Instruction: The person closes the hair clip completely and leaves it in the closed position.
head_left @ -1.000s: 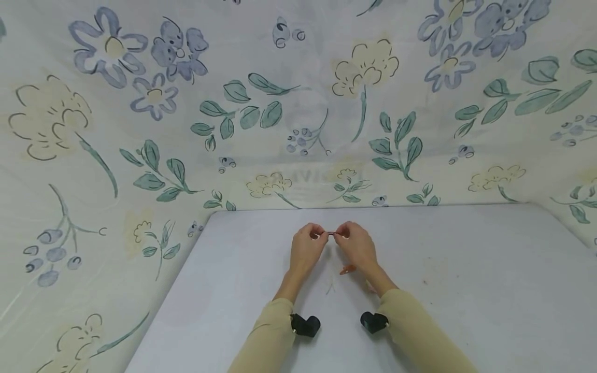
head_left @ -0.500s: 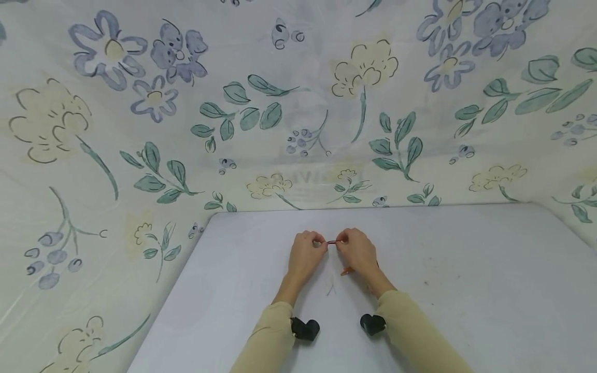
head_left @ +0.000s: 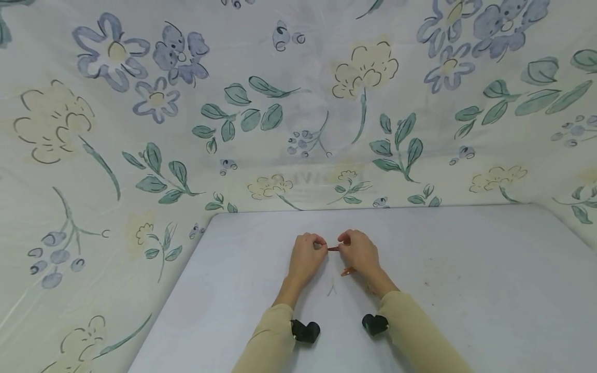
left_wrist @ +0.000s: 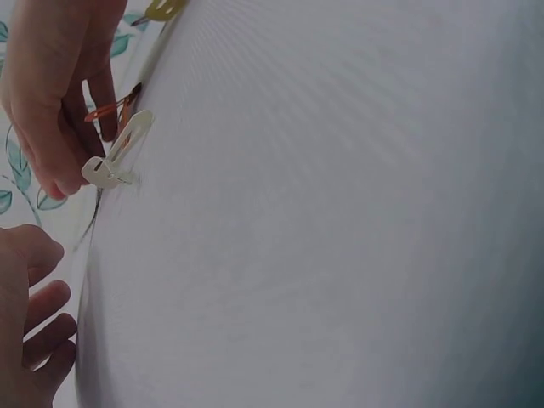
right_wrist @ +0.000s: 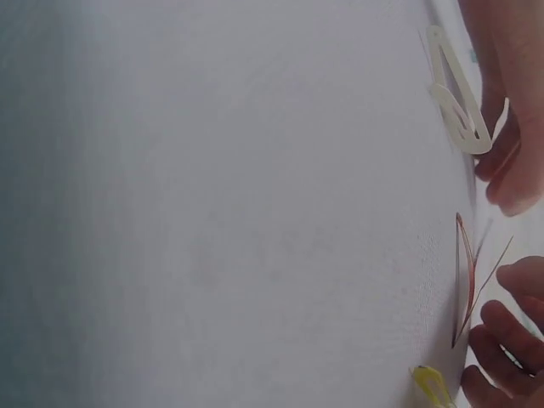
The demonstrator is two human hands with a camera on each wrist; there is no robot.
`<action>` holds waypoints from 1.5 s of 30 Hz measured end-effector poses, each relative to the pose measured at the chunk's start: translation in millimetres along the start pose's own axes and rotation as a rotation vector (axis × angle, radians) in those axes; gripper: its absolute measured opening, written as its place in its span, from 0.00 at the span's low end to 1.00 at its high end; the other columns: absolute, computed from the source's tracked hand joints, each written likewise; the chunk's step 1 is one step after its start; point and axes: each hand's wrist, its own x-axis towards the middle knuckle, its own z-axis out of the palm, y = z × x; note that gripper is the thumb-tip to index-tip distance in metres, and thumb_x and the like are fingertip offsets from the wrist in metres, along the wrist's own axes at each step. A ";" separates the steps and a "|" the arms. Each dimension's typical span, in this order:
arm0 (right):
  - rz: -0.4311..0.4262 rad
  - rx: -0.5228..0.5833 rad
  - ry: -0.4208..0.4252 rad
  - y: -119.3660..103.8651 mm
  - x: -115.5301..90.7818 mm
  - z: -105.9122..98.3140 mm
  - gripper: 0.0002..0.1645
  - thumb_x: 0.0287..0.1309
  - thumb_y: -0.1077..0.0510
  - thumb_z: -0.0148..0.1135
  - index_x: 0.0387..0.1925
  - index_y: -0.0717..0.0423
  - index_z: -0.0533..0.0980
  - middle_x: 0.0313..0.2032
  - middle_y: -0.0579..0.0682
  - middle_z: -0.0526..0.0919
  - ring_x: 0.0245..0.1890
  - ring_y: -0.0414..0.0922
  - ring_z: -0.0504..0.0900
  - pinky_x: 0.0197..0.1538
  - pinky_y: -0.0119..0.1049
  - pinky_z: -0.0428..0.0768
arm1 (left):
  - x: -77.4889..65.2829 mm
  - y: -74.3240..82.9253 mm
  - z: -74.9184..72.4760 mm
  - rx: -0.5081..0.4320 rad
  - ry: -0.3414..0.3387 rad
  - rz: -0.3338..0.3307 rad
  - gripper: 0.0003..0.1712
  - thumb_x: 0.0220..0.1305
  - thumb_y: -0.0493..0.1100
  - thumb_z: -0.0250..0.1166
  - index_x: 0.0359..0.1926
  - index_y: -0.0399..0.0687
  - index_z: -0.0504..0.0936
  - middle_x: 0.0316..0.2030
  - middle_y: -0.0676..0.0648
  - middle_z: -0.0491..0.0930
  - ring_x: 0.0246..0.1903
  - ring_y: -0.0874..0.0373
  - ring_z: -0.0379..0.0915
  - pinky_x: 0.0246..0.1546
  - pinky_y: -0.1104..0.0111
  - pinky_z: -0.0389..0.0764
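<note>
Far along the white table, my left hand [head_left: 306,256] and right hand [head_left: 363,255] face each other, fingertips close together. A slim reddish-brown hair clip [head_left: 333,249] spans between them, its ends pinched at the fingertips and mostly hidden. Below the right hand lies an orange snap hair clip [head_left: 347,271], partly covered by that hand; in the right wrist view this clip [right_wrist: 470,293] stands open in a V. Nearer me rests a pale cream snap hair clip [head_left: 331,288], seen more clearly in the left wrist view as a clip [left_wrist: 127,140] with its arms apart.
A yellow hair clip [right_wrist: 433,387] sits at the bottom of the right wrist view. The white table [head_left: 443,311] ends at a floral cloth wall [head_left: 298,129]. Black wrist cameras [head_left: 305,331] protrude inward from both sleeves.
Both hands have come slightly toward me with the clip between them. The clip now shows its tapered brown side, and the right forefinger has lifted somewhat.
</note>
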 end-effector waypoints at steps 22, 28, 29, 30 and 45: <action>-0.021 0.163 -0.040 7.9 -2.4 -9.9 0.09 0.59 0.62 0.63 0.42 0.58 0.81 0.43 0.54 0.83 0.46 0.51 0.80 0.56 0.47 0.77 | -4.9 3.8 -0.4 -0.064 0.018 -0.019 0.04 0.57 0.39 0.67 0.35 0.46 0.85 0.38 0.47 0.81 0.41 0.52 0.71 0.44 0.59 0.73; 0.003 0.231 -0.037 9.7 -4.7 -16.7 0.11 0.61 0.61 0.62 0.45 0.57 0.81 0.46 0.55 0.83 0.49 0.51 0.79 0.57 0.47 0.77 | -6.4 5.1 -3.2 -0.113 0.013 -0.030 0.04 0.57 0.38 0.67 0.35 0.47 0.84 0.39 0.48 0.81 0.44 0.51 0.72 0.48 0.58 0.74; 0.004 0.240 -0.036 10.4 -5.2 -17.6 0.12 0.61 0.60 0.62 0.46 0.57 0.81 0.47 0.55 0.83 0.49 0.51 0.79 0.56 0.47 0.78 | -6.9 5.6 -4.0 -0.125 0.011 -0.034 0.04 0.57 0.38 0.67 0.36 0.47 0.84 0.39 0.48 0.81 0.45 0.51 0.73 0.49 0.57 0.74; 0.002 0.248 -0.035 11.4 -5.8 -18.5 0.12 0.61 0.60 0.62 0.46 0.57 0.81 0.46 0.55 0.83 0.49 0.51 0.79 0.56 0.47 0.78 | -7.4 5.8 -4.6 -0.132 0.008 -0.036 0.04 0.58 0.39 0.67 0.36 0.47 0.84 0.40 0.48 0.81 0.46 0.51 0.73 0.50 0.57 0.74; -0.099 0.283 0.001 22.9 -16.1 -29.2 0.12 0.61 0.61 0.62 0.47 0.58 0.80 0.46 0.53 0.84 0.50 0.51 0.81 0.58 0.51 0.76 | -14.7 10.6 -10.2 -0.188 -0.046 -0.040 0.07 0.61 0.41 0.67 0.41 0.48 0.84 0.43 0.50 0.81 0.48 0.52 0.72 0.51 0.58 0.73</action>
